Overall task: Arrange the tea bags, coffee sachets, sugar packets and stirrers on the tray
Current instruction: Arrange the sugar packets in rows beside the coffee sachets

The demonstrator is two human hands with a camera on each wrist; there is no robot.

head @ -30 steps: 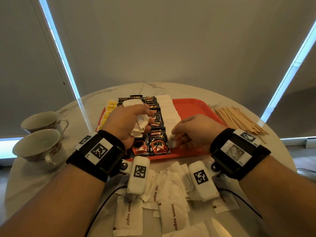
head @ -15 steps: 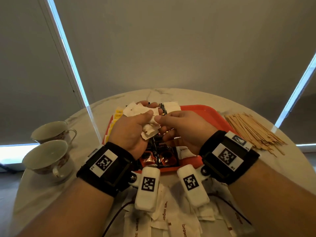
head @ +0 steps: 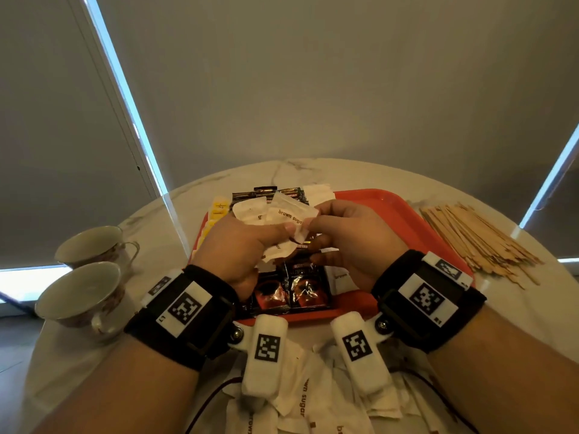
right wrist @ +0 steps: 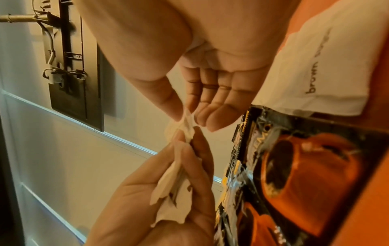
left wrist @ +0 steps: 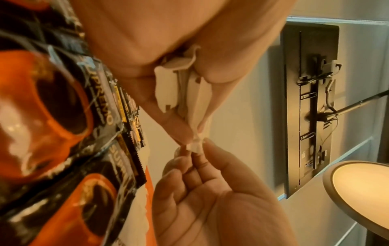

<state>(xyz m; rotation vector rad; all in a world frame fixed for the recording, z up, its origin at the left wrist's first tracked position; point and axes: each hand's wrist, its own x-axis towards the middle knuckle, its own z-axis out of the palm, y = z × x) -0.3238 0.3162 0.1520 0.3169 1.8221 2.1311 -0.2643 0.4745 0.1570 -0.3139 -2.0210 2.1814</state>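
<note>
My left hand [head: 250, 242] grips a bunch of white brown sugar packets [head: 275, 214] above the red tray [head: 391, 211]. My right hand [head: 341, 233] pinches the corner of one packet [left wrist: 195, 146] between thumb and forefinger, right at the left thumb tip; the same pinch shows in the right wrist view [right wrist: 186, 123]. Under the hands, black and orange coffee sachets [head: 291, 289] lie in a row on the tray, with yellow tea bags [head: 217, 208] at the left edge and a column of white sugar packets [head: 319, 192] to their right. Wooden stirrers [head: 476, 242] lie on the table, right of the tray.
Two teacups [head: 84, 296] stand at the table's left edge. Several loose brown sugar packets [head: 300, 399] lie on the marble table [head: 344, 170] in front of the tray, below my wrists. One sugar packet [right wrist: 320, 69] lies on the tray beside the coffee sachets.
My right hand has risen from the tray to the bunch in my left hand and has taken a packet corner. Both hands have lifted slightly above the tray.
</note>
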